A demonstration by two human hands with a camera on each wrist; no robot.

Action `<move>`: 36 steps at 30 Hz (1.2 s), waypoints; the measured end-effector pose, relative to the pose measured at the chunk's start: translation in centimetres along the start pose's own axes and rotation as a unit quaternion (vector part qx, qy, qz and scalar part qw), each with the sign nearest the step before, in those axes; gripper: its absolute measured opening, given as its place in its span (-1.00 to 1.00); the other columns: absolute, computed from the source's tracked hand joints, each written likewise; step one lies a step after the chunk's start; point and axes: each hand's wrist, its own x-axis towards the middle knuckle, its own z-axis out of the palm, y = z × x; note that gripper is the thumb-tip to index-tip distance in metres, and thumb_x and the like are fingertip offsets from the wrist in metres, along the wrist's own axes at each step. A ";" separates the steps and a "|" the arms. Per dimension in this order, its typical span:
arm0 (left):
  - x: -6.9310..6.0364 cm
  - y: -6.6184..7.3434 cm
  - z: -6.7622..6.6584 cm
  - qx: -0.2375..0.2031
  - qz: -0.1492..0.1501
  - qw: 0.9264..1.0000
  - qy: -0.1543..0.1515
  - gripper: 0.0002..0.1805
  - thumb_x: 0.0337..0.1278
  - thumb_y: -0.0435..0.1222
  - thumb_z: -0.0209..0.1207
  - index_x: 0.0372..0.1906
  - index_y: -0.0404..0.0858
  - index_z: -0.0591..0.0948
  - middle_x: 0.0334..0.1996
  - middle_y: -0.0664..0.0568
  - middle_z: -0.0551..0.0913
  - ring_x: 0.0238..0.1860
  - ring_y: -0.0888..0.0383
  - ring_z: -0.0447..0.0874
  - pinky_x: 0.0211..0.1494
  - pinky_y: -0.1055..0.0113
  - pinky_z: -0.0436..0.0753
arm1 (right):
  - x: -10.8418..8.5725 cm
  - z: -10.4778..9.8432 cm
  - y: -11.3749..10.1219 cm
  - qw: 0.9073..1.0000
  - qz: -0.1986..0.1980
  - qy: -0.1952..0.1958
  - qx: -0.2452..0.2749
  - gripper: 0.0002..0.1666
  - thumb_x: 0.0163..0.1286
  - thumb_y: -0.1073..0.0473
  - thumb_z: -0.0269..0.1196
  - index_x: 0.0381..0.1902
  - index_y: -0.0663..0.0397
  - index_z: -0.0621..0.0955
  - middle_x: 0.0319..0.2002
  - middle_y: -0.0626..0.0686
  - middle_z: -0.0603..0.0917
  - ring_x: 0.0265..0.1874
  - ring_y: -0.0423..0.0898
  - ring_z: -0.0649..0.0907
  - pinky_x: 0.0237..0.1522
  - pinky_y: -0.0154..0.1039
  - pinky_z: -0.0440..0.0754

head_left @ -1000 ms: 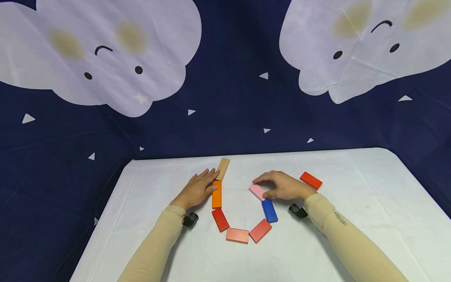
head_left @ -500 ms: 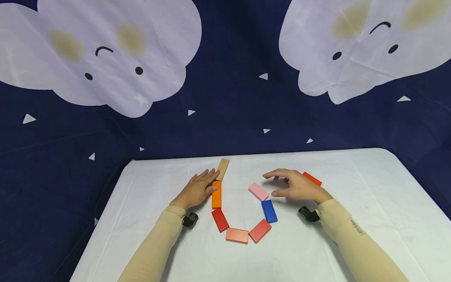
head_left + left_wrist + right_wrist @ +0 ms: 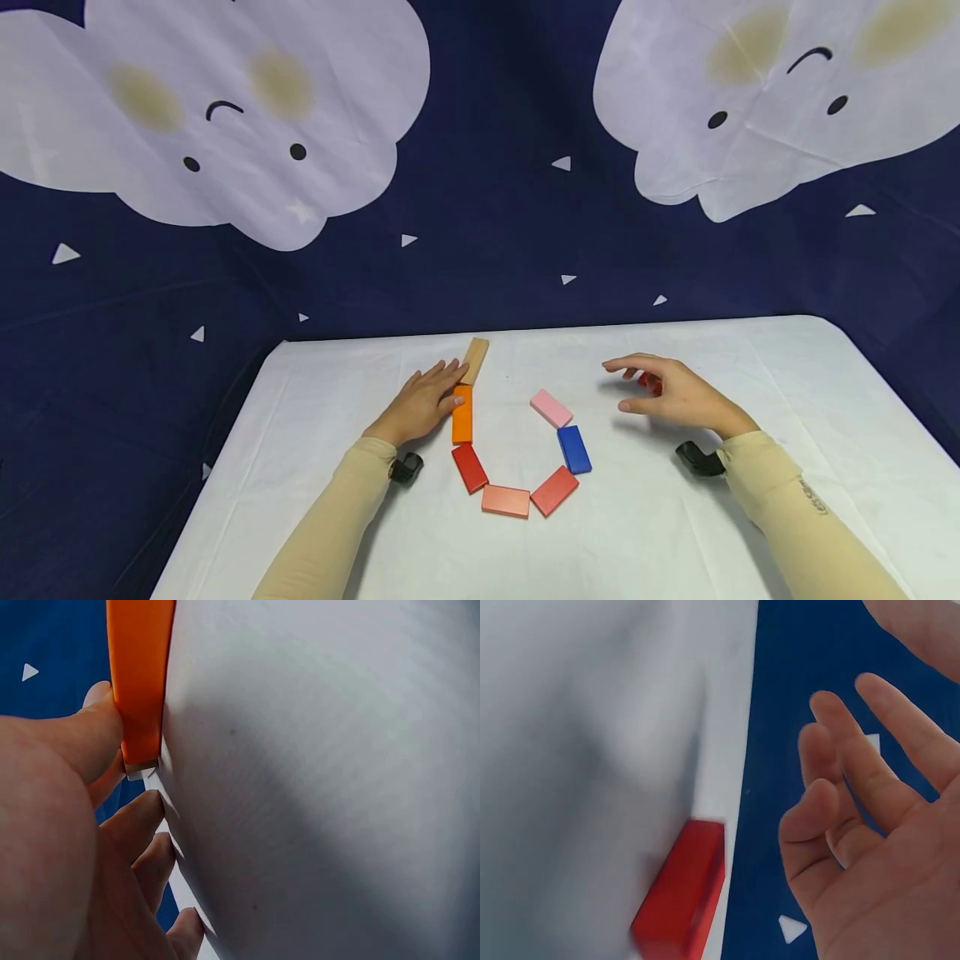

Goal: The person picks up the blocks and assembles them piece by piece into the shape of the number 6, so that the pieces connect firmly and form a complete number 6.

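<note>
My left hand [image 3: 420, 404] lies with straight fingers beside the orange block [image 3: 462, 421], its thumb touching that block and its fingertips at the natural wood block [image 3: 476, 360]. In the left wrist view the thumb rests against the orange block [image 3: 141, 682]. My right hand [image 3: 678, 396] hovers over the table at the right, fingers spread and holding nothing. Behind it a red block [image 3: 649, 383] is mostly hidden in the head view; the right wrist view shows that red block [image 3: 682, 892] on the cloth, apart from the hand. The pink block [image 3: 551, 408] lies left of this hand.
A curved row continues through a dark red block [image 3: 469, 467], a salmon block [image 3: 506, 501], a coral red block [image 3: 555, 491] and a blue block [image 3: 574, 450]. All lie flat on the white tablecloth [image 3: 360, 533]. A dark blue cloud-printed curtain [image 3: 495, 208] hangs behind the table.
My right hand has let go of the pink block and moved right, to beside the separate red block. The pink block stays in place. My left hand has not moved.
</note>
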 end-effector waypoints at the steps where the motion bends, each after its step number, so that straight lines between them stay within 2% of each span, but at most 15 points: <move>1: 0.0 0.0 0.0 0.002 -0.002 1.000 -0.002 -0.35 0.55 -0.01 -0.03 0.59 -0.09 0.19 0.55 -0.07 0.18 0.58 -0.07 -0.01 0.57 -0.16 -0.10 | -0.2 -0.1 0.1 1.000 0.002 0.002 -0.003 -0.33 0.21 0.07 0.52 0.26 0.03 0.60 0.09 0.05 0.68 -0.09 0.06 0.62 -0.16 -0.25 0.58; 7: 0.1 0.0 0.0 0.005 -0.007 1.000 -0.009 -0.35 0.55 0.01 -0.05 0.60 -0.05 0.17 0.56 -0.03 0.16 0.59 -0.03 -0.03 0.58 -0.14 -0.11 | -1.5 -1.0 1.2 0.999 0.029 0.022 -0.031 -0.36 0.23 0.03 0.50 0.26 -0.03 0.60 0.15 0.00 0.66 0.04 -0.05 0.60 0.01 -0.33 0.54; 14: 0.1 0.0 0.0 -0.001 0.000 1.000 -0.005 -0.35 0.55 -0.01 -0.03 0.59 -0.08 0.18 0.56 -0.05 0.17 0.59 -0.06 -0.02 0.57 -0.16 -0.10 | -2.3 -1.8 2.1 0.996 0.032 0.054 -0.057 -0.38 0.21 0.09 0.52 0.23 0.00 0.63 0.06 0.02 0.66 -0.11 -0.05 0.57 -0.18 -0.28 0.55; 18: 0.1 -0.1 0.1 -0.002 0.000 1.000 -0.006 -0.35 0.55 -0.01 -0.03 0.59 -0.08 0.18 0.56 -0.05 0.17 0.59 -0.06 -0.03 0.57 -0.16 -0.10 | -2.6 -2.0 2.6 0.995 0.030 0.057 -0.069 -0.37 0.17 0.12 0.54 0.21 0.04 0.63 0.03 0.03 0.65 -0.14 -0.04 0.55 -0.21 -0.23 0.54; 26: 0.1 -0.1 0.0 -0.001 -0.003 1.000 -0.010 -0.35 0.56 0.01 -0.06 0.60 -0.06 0.17 0.56 -0.04 0.15 0.59 -0.05 -0.04 0.58 -0.15 -0.12 | -2.5 -2.1 3.1 0.994 0.031 0.052 -0.086 -0.34 0.13 0.17 0.56 0.21 0.10 0.63 0.00 0.06 0.65 -0.14 -0.04 0.56 -0.17 -0.28 0.55; 36: 0.0 0.0 -0.1 0.000 -0.004 1.000 -0.009 -0.35 0.55 0.00 -0.05 0.60 -0.07 0.17 0.56 -0.04 0.16 0.59 -0.05 -0.03 0.58 -0.15 -0.11 | -1.7 -2.9 4.1 0.994 0.057 0.006 -0.092 -0.18 0.10 0.07 0.58 0.32 0.10 0.56 0.20 0.08 0.62 0.01 -0.02 0.56 -0.02 -0.24 0.54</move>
